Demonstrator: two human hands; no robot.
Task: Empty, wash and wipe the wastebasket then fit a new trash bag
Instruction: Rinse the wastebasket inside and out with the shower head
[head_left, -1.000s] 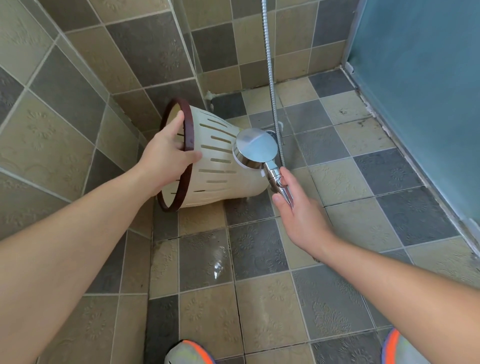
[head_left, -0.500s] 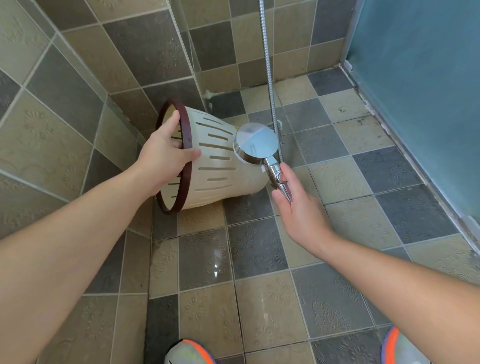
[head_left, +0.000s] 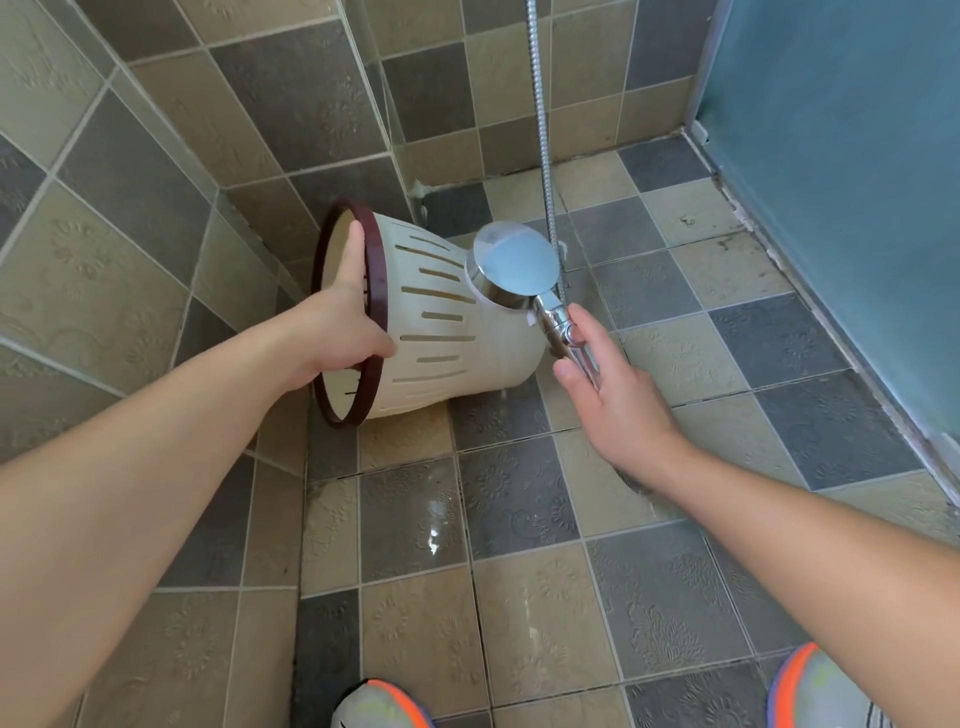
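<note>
your left hand (head_left: 340, 332) grips the brown rim of the cream slotted plastic wastebasket (head_left: 447, 332), lying base toward three o'clock; your right hand (head_left: 605, 384) loosely holds the chrome shower head (head_left: 514, 267) there.

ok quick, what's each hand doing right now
Left hand: grips the wastebasket by its brown rim.
Right hand: holds the shower head by its handle.

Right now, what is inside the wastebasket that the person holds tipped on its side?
Only bare cream inner wall shows through the mouth of the wastebasket, with the left hand gripping its brown rim. No trash is visible. The hand and rim hide the deeper part and the bottom.
</note>
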